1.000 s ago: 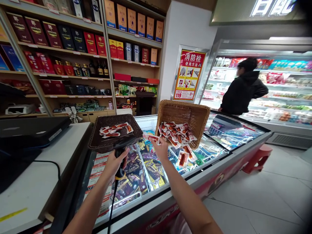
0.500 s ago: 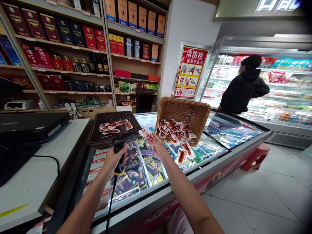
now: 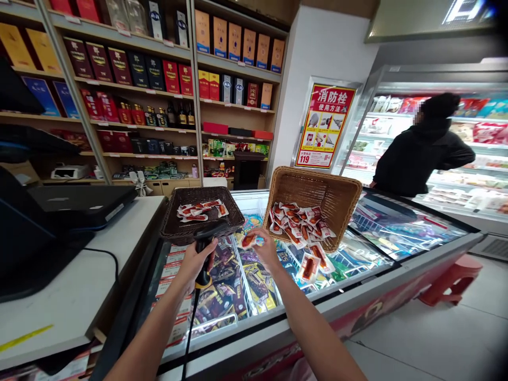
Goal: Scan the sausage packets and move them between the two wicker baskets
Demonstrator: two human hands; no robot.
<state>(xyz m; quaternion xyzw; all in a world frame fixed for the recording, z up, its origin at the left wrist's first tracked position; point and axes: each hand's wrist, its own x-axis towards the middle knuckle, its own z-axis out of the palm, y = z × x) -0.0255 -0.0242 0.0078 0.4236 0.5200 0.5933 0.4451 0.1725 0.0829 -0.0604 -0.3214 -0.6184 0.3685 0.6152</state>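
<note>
while the left hand (image 3: 199,263) grips a scanner (image 3: 203,279) just in front of the dark basket (image 3: 235,210), the right hand (image 3: 267,251) pinches one snack packet (image 3: 248,242) right of that basket; inside it, a few packets (image 3: 193,217); farther right, one tan basket (image 3: 304,183), tilted, heaped with more.

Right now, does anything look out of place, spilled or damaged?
Yes: two packets lie on the freezer, outside the tan basket by its near rim, while a pile sits inside; they may have slipped out. No damage shows.
</note>
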